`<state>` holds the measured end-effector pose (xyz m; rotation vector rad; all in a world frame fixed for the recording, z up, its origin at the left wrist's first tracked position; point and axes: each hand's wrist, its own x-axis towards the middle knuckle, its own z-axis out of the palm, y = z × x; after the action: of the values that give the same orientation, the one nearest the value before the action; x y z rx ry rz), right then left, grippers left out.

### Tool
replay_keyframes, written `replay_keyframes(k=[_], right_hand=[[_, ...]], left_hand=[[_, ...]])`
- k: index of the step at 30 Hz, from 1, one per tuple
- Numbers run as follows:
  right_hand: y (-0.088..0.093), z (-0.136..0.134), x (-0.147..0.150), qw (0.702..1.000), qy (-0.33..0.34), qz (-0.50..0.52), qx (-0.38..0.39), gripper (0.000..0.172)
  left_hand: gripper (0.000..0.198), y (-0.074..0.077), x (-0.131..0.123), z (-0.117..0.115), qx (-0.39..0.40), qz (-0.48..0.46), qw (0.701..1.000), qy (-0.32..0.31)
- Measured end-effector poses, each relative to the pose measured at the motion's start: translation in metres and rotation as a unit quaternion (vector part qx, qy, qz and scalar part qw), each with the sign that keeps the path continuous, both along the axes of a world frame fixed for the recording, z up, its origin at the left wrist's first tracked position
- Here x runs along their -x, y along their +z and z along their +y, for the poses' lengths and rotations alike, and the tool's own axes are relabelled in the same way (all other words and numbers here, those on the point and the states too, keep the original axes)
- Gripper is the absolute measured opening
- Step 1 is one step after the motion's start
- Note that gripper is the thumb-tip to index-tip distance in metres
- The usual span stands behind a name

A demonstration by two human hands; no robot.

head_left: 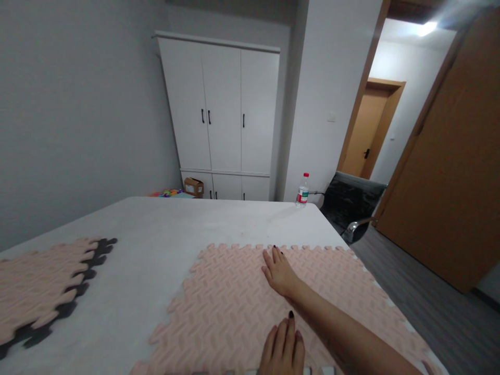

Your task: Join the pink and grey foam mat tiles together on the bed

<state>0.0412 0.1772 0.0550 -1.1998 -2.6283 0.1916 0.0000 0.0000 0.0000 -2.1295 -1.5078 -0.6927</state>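
Observation:
A pink foam puzzle mat (234,302) with a raised woven pattern and toothed edges lies flat on the white table. On its far middle part rests my right hand (279,273), palm down, with fingers stretched out near the far edge. My left hand (282,349) lies at the near edge of the same mat, fingers extended and only partly in view. Neither hand grips anything. To the left, another pink foam mat (35,281) lies on the table, with black teeth (84,284) showing along its right side.
At the table's (164,219) far right corner stands a clear bottle (302,191) with a red cap. A black chair (349,203) is beyond the right edge. Behind the table are a white wardrobe (222,109), a cardboard box (194,186) and colourful items (167,192).

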Motion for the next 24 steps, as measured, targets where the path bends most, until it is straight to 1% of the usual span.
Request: replay_keyframes(k=[2, 5, 8, 10, 11, 13, 14, 15, 16, 18, 19, 20, 21, 22, 23, 24], right_hand=[[0.001, -0.001, 0.0, 1.0, 0.007, 0.003, 0.001, 0.058], [0.004, -0.004, -0.001, 1.0, 0.019, 0.009, 0.003, 0.057], [0.006, -0.008, -0.003, 1.0, 0.024, 0.015, 0.008, 0.061], [0.007, -0.01, -0.004, 0.999, 0.026, 0.022, 0.019, 0.066], [0.008, -0.011, -0.004, 0.999, 0.027, 0.025, 0.025, 0.067], [0.008, -0.013, -0.005, 0.999, 0.028, 0.029, 0.035, 0.068], [0.008, -0.013, -0.005, 0.998, 0.029, 0.03, 0.039, 0.069], [0.009, -0.013, -0.006, 0.998, 0.029, 0.032, 0.042, 0.069], [0.009, -0.013, -0.006, 0.998, 0.029, 0.035, 0.047, 0.07], [0.009, -0.013, -0.007, 0.997, 0.029, 0.045, 0.057, 0.072], [0.009, -0.012, -0.008, 0.996, 0.029, 0.052, 0.063, 0.072], [0.01, -0.012, -0.008, 0.995, 0.028, 0.06, 0.069, 0.072], [0.01, -0.011, -0.008, 0.994, 0.028, 0.069, 0.075, 0.072], [0.011, -0.009, -0.009, 0.993, 0.028, 0.079, 0.082, 0.072], [0.011, -0.008, -0.009, 0.992, 0.027, 0.09, 0.088, 0.071], [0.012, -0.006, -0.01, 0.99, 0.025, 0.103, 0.094, 0.069]], left_hand=[[0.046, 0.004, -0.001, 0.004, 0.015, 0.005, 1.0, -0.007], [0.045, 0.011, 0.0, 0.008, 0.039, 0.014, 0.999, -0.034], [0.044, 0.023, 0.002, 0.006, 0.069, 0.021, 0.996, -0.046], [0.046, 0.037, 0.005, 0.001, 0.121, 0.007, 0.991, -0.052], [0.052, 0.046, 0.008, -0.003, 0.16, -0.009, 0.985, -0.066], [0.069, 0.064, 0.021, -0.011, 0.235, -0.055, 0.965, -0.099], [0.072, 0.073, 0.032, -0.016, 0.258, -0.082, 0.957, -0.107], [0.07, 0.081, 0.048, -0.021, 0.267, -0.109, 0.952, -0.104], [0.06, 0.087, 0.068, -0.026, 0.263, -0.134, 0.952, -0.085], [0.04, 0.094, 0.121, -0.037, 0.222, -0.181, 0.958, -0.01], [0.036, 0.095, 0.152, -0.043, 0.196, -0.2, 0.959, 0.035], [0.037, 0.096, 0.186, -0.049, 0.16, -0.218, 0.958, 0.093], [0.041, 0.096, 0.221, -0.056, 0.133, -0.232, 0.949, 0.169], [0.044, 0.096, 0.255, -0.064, 0.11, -0.24, 0.934, 0.242], [0.044, 0.096, 0.287, -0.072, 0.101, -0.231, 0.92, 0.298], [0.045, 0.097, 0.315, -0.079, 0.076, -0.213, 0.906, 0.357]])
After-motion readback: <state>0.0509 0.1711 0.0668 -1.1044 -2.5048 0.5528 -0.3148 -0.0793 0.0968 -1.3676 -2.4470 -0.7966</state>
